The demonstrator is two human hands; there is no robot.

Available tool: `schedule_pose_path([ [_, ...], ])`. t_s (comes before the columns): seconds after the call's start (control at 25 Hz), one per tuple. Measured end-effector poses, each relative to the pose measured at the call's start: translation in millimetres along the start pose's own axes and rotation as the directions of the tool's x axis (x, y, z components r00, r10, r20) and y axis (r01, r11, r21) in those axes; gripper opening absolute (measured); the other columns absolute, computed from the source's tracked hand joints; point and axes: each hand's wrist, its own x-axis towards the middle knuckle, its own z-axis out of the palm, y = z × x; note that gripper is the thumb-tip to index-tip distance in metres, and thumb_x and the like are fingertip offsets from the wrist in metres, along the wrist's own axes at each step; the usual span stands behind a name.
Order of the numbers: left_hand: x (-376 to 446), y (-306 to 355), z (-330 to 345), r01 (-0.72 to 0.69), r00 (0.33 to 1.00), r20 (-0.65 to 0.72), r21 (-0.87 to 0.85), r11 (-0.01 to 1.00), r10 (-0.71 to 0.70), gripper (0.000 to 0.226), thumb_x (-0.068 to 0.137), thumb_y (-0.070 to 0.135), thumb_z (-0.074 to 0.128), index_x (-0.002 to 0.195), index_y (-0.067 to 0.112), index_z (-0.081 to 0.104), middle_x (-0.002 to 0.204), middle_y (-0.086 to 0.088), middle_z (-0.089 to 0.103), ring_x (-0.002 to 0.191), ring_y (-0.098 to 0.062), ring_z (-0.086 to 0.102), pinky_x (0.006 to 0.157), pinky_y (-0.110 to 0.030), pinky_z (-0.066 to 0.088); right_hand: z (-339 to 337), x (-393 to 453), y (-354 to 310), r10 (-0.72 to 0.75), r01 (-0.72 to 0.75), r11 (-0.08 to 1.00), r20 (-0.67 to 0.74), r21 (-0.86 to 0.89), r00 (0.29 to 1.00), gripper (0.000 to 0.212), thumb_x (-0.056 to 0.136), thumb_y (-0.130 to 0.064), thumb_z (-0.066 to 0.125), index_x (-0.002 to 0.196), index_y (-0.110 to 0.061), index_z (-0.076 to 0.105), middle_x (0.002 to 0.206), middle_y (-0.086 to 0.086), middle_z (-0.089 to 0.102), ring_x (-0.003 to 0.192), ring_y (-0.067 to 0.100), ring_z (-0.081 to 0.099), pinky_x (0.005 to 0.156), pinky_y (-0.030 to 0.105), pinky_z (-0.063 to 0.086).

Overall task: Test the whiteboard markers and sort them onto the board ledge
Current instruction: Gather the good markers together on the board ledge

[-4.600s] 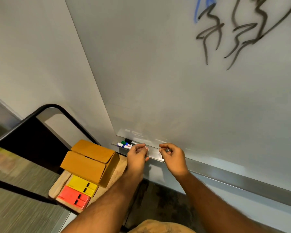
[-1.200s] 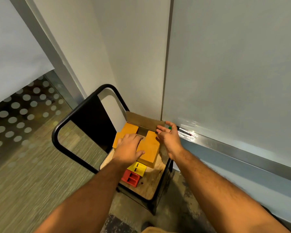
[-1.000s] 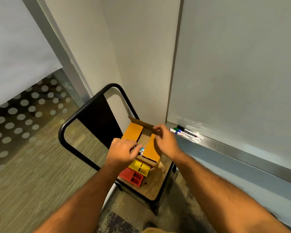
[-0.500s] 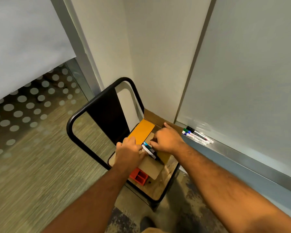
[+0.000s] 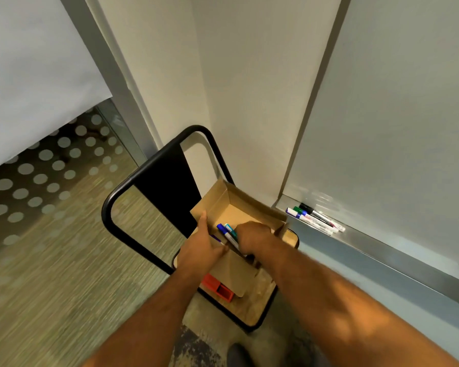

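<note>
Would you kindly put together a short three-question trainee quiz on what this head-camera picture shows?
1. True or false: the cardboard box on the cart is open.
2. How many markers lie on the board ledge?
3. Which hand reaches among the markers in the box: A) left hand, B) right hand?

Key:
1. True; its flaps are folded back.
2. Three: blue, green and black caps.
3. B; whether its fingers already grip one cannot be told. The left hand holds the box's wall.
</note>
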Motion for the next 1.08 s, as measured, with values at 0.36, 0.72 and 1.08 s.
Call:
schedule_pose_path([
  [0.36,19.4,-14.1,12.3,0.072,0.997,0.038,-0.049,0.996,-0.07,0.14,0.069,0.058,0.09,0.163,0.039,-0.012,0.131,-0.009,0.069,0.109,-0.029,0.07,0.081,-0.045,0.061,57.4,43.2,-8.4,0.079,-0.061,0.964,-0.059,0.259,0.995,0.053,0.103,-0.037,0.066,0.149,-0.017,0.049,0.145,0.015,0.058,0.135,0.038,0.058,0.11,0.051,0.052],
  [0.72,26.0,-12.6,18.4,0.071,0.997,0.03,-0.097,0.993,-0.068,0.14,0.06,0.061,0.09,0.16,0.045,-0.007,0.129,-0.008,0.069,0.11,-0.031,0.069,0.085,-0.051,0.061,42.0,29.6,-4.2,0.204,-0.108,0.823,-0.113,0.557,0.972,0.039,0.109,-0.027,0.055,0.145,-0.014,0.051,0.144,0.017,0.06,0.134,0.037,0.06,0.11,0.049,0.052],
  [1.08,11.3,0.3,9.9,0.021,0.998,-0.044,-0.269,0.963,-0.035,0.09,0.08,0.036,0.086,0.156,0.027,0.038,0.112,0.004,0.07,0.097,-0.017,0.068,0.075,-0.034,0.056,7.5,-27.1,31.2,-0.104,-0.034,0.528,0.105,0.848,0.989,0.039,0.109,-0.033,0.056,0.145,-0.019,0.049,0.099,0.007,0.061,0.076,0.012,0.056,0.061,0.026,0.05],
])
